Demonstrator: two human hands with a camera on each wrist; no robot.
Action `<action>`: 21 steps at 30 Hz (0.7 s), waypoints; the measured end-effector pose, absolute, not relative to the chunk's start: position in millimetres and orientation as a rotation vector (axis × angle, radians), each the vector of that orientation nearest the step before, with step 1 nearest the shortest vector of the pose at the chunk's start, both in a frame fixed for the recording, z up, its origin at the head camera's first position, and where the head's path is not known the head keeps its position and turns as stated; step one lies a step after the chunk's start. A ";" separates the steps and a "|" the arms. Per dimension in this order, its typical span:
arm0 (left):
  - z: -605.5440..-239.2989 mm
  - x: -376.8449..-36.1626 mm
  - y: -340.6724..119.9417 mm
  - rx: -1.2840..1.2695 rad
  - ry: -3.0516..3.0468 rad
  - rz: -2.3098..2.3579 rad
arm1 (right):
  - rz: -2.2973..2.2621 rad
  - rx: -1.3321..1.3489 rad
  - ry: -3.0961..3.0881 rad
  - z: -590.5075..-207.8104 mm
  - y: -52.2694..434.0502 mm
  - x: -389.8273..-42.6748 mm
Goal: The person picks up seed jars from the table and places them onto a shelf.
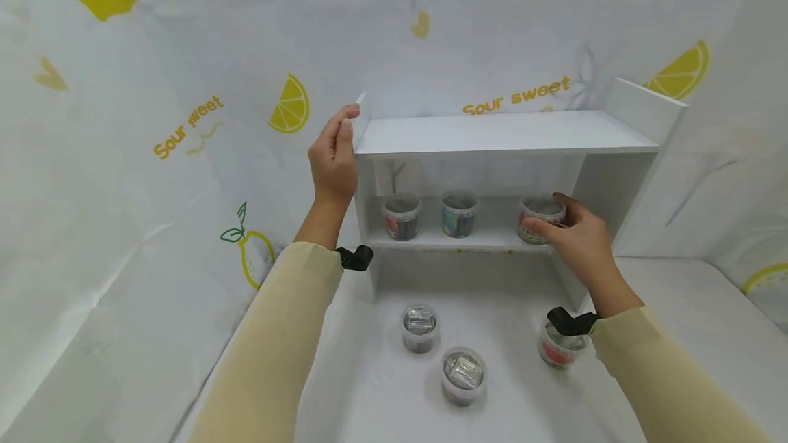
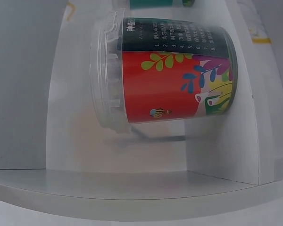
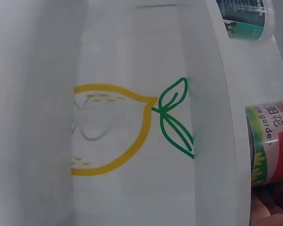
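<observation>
A white shelf unit (image 1: 505, 134) stands against the lemon-printed backdrop. My left hand (image 1: 334, 163) is raised to its left side panel, holding the panel's edge. On the middle board, my right hand (image 1: 581, 238) grips a clear plastic cup with a printed label (image 1: 533, 221), thumb in front and fingers at its right side. The right wrist view shows part of that cup with its red and green label (image 3: 271, 141). Two similar cups stand on the same board, a left cup (image 1: 401, 219) and a middle cup (image 1: 459, 215). The left cup's red label (image 2: 165, 87) fills the left wrist view.
Below the shelf, a cup with a silvery packet on top (image 1: 420, 328) and a similar cup (image 1: 463, 376) stand on the white tabletop (image 1: 505, 333). Another cup with a red label (image 1: 559, 351) is partly hidden behind the right wrist strap. An upright side panel (image 1: 622, 183) bounds the shelf's right.
</observation>
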State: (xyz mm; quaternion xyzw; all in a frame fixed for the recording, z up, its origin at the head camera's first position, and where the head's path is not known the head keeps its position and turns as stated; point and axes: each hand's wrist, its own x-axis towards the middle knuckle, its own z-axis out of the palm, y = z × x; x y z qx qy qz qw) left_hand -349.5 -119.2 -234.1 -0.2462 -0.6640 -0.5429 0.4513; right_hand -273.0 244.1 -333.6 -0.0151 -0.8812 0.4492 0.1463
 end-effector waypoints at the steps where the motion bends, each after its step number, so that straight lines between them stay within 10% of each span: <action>1: -233.8 -349.4 -119.2 -0.605 -1.640 -1.347 | 1.300 -0.034 -2.535 -333.4 244.2 -272.9; 21: -221.3 -319.3 -109.6 -0.591 -1.633 -1.351 | 1.382 0.014 -2.458 -339.2 245.7 -237.1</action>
